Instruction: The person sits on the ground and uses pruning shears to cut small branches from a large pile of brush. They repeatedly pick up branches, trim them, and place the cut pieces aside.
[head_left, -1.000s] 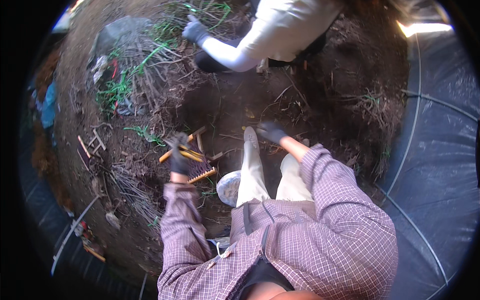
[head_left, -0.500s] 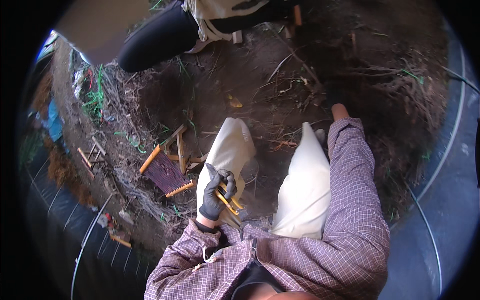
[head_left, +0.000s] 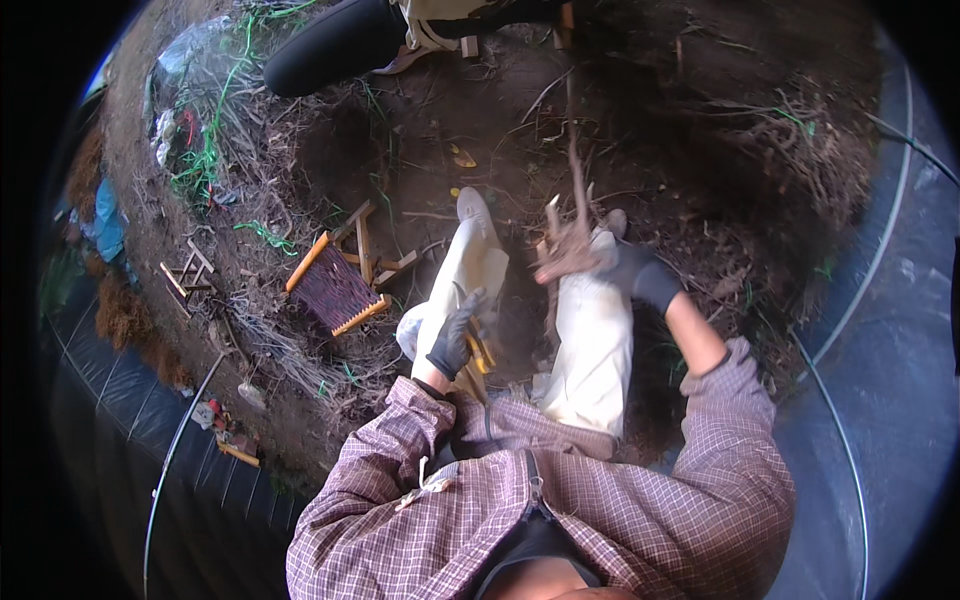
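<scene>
My left hand [head_left: 452, 340], in a dark glove, is closed round yellow-handled pruning shears [head_left: 482, 352] above my left thigh. On the right, my gloved right hand [head_left: 637, 273] is smeared by motion beside my right knee. It grips a brown woody plant [head_left: 572, 252], whose long thin stem points away from me and whose thicker, forked end sits by the hand. The fingers on the plant are partly hidden. My light-coloured trouser legs [head_left: 590, 345] lie on both sides of the soil between my feet.
A small wooden folding stool with a dark woven seat [head_left: 342, 285] stands to my left. Cut roots and twigs [head_left: 810, 165] lie in heaps on both sides. Green twine [head_left: 210, 150] tangles at the far left. Another person's dark-clothed leg [head_left: 335, 45] is ahead. Black sheeting [head_left: 890, 300] borders the right.
My right hand has come back from the ground at the right, now with the woody plant, toward my right knee. My left hand moved slightly right with the shears. The view shifted.
</scene>
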